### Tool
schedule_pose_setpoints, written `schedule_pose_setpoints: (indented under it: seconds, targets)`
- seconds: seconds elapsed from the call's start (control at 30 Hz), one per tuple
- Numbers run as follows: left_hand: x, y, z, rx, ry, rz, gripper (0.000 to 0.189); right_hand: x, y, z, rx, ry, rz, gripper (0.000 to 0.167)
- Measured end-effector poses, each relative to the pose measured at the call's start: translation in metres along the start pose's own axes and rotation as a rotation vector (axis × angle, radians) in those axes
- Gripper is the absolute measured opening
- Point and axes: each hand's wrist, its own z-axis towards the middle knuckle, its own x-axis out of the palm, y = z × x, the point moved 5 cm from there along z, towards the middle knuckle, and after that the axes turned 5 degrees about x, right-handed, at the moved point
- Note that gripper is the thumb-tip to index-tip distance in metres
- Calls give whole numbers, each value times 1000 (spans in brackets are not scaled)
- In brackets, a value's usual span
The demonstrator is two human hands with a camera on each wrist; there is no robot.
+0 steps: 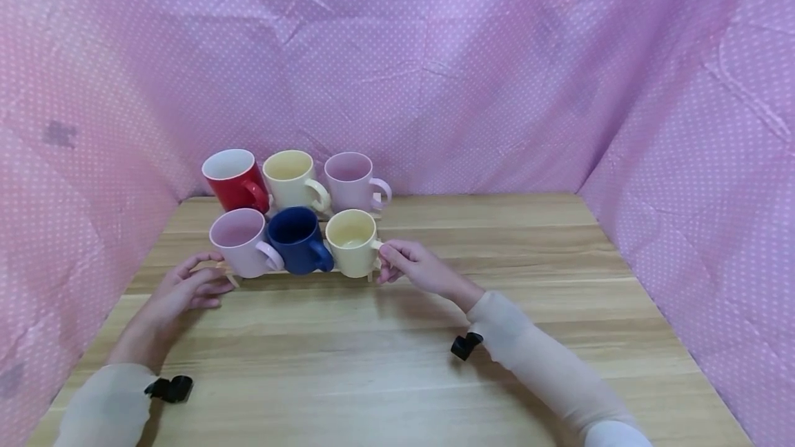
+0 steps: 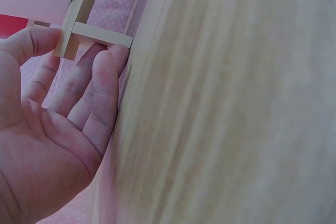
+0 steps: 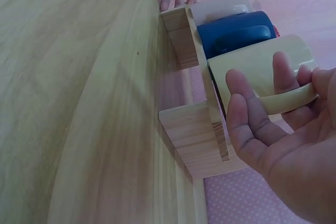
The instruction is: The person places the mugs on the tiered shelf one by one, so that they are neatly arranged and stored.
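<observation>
A pale yellow mug (image 1: 350,257) stands at the right end of the front row on a low wooden rack (image 3: 184,129). My right hand (image 1: 419,269) pinches its handle (image 3: 289,99) between thumb and fingers. At the rack's left end, my left hand (image 1: 186,288) grips the corner, its thumb against the end of the front slat (image 2: 81,11) and fingers behind and below. Beside the yellow mug sit a dark blue mug (image 1: 298,247) and, nearest my left hand, a light pink mug (image 1: 239,247). The front mugs' handles point right.
On the rear tier stand a red mug (image 1: 239,188) with a white inside, another pale yellow mug (image 1: 288,185) and another pink mug (image 1: 349,185). The wooden table (image 1: 348,364) stretches toward me and to the right. Pink dotted cloth (image 1: 466,88) hangs behind and at both sides.
</observation>
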Motion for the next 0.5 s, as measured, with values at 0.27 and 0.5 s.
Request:
schedule_pose_setpoints:
  seconds: [0.27, 0.5]
  targets:
    - [3, 1, -2, -32, -4, 6, 21, 1, -7, 2, 47, -41, 25, 38]
    - [3, 0, 1, -31, -22, -23, 20, 4, -10, 6, 78, -95, 44, 47]
